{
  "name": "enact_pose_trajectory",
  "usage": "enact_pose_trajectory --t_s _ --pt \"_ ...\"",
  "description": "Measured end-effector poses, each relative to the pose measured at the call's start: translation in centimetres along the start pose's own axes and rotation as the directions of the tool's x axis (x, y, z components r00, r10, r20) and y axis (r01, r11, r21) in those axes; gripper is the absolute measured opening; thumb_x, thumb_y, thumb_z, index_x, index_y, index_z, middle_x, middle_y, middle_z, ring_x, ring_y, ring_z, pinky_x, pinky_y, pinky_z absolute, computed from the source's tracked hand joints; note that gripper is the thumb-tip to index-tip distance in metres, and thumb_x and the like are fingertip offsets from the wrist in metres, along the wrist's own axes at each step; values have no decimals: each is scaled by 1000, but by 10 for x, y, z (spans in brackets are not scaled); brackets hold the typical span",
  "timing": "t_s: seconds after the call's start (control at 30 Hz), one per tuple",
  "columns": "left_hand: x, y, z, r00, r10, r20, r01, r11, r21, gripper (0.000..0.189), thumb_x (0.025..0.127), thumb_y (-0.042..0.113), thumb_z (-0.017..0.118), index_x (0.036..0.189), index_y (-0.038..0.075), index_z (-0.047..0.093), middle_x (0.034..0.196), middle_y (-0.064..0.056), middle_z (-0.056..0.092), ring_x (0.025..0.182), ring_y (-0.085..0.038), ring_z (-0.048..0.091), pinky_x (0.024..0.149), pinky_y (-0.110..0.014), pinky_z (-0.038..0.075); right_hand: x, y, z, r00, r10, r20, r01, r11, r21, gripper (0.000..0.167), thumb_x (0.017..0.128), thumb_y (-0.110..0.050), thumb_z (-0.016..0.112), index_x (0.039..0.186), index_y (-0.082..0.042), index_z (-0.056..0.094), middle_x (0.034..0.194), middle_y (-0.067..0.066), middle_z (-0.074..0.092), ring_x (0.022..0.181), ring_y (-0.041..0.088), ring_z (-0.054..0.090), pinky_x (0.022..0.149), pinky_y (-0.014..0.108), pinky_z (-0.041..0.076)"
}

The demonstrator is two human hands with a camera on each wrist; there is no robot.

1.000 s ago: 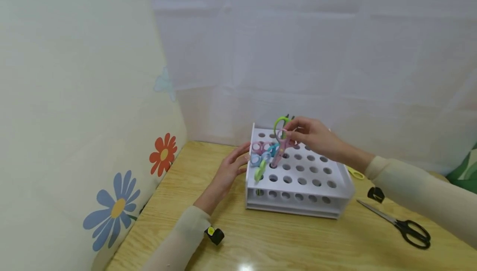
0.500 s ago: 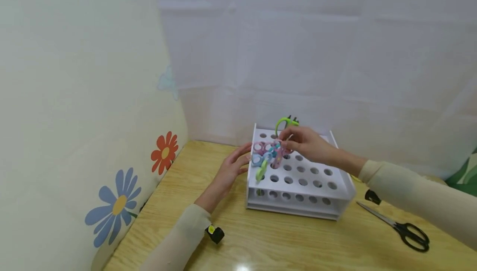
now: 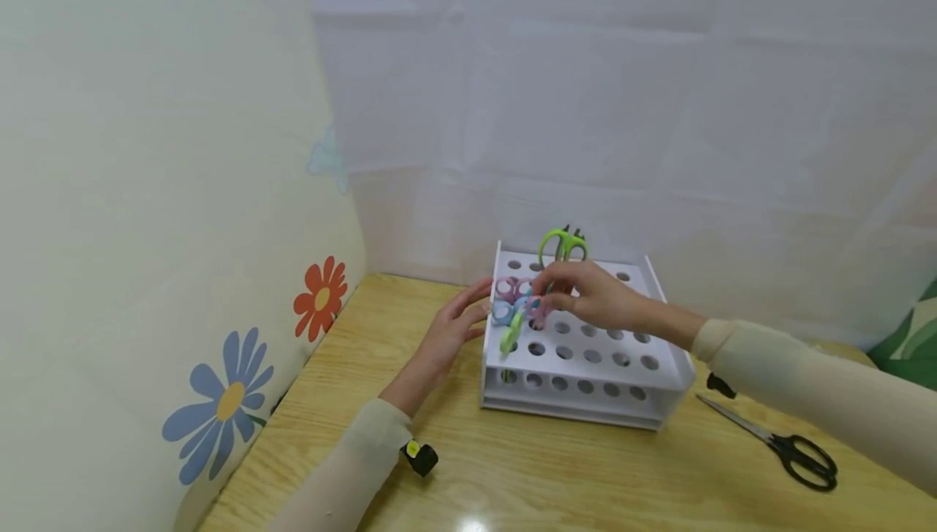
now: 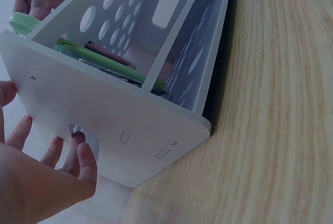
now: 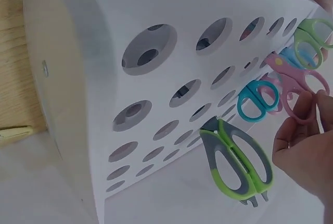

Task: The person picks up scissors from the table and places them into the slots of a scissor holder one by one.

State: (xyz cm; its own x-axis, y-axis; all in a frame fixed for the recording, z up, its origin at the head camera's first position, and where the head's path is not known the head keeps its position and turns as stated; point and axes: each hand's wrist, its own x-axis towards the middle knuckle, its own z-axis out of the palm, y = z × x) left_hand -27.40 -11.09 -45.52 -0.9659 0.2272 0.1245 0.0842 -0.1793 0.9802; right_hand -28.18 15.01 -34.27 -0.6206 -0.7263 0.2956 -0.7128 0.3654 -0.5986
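My right hand (image 3: 593,296) pinches the handle of a pair of pink scissors (image 5: 291,74), whose blades go down into a hole of the white rack (image 3: 549,366). Fingers of my left hand (image 3: 442,341) rest against the rack's left side panel (image 4: 104,109), one of them at its cutout. Close around the pink scissors stand teal scissors (image 5: 255,99), light green scissors (image 5: 306,39) and light blue scissors (image 3: 498,318), handles up. Another pair with pink-purple loops (image 3: 501,281) is partly hidden. Green-and-grey kitchen scissors (image 5: 240,157) stand in the back row.
Black-handled scissors (image 3: 789,444) lie on the wooden table (image 3: 512,475) right of the rack. A yellow handle (image 5: 15,133) shows on the table in the right wrist view. White cloth (image 3: 556,109) hangs behind, and a flowered panel (image 3: 168,190) stands at the left.
My right hand has moved down and left with the pink scissors, which have sunk deeper into their hole. The left hand stays at the rack's side.
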Motion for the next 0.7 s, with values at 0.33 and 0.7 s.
enact_pose_trajectory --t_s 0.33,0.7 --pt "1 1 3 1000 5 11 -5 1000 19 46 105 22 57 151 21 51 149 -2 51 128 -29 53 103 -54 43 -1 -1 2 997 20 72 -14 997 -80 18 93 -2 72 109 -10 75 103 0 70 88 15 62 78 36 53" --pt "0 3 6 999 -17 39 16 1000 23 50 106 20 57 154 14 46 152 -7 47 129 -31 52 105 -56 41 -7 0 5 996 23 86 -16 997 -78 17 93 -1 72 109 -7 74 99 1 70 87 16 62 78 37 53"
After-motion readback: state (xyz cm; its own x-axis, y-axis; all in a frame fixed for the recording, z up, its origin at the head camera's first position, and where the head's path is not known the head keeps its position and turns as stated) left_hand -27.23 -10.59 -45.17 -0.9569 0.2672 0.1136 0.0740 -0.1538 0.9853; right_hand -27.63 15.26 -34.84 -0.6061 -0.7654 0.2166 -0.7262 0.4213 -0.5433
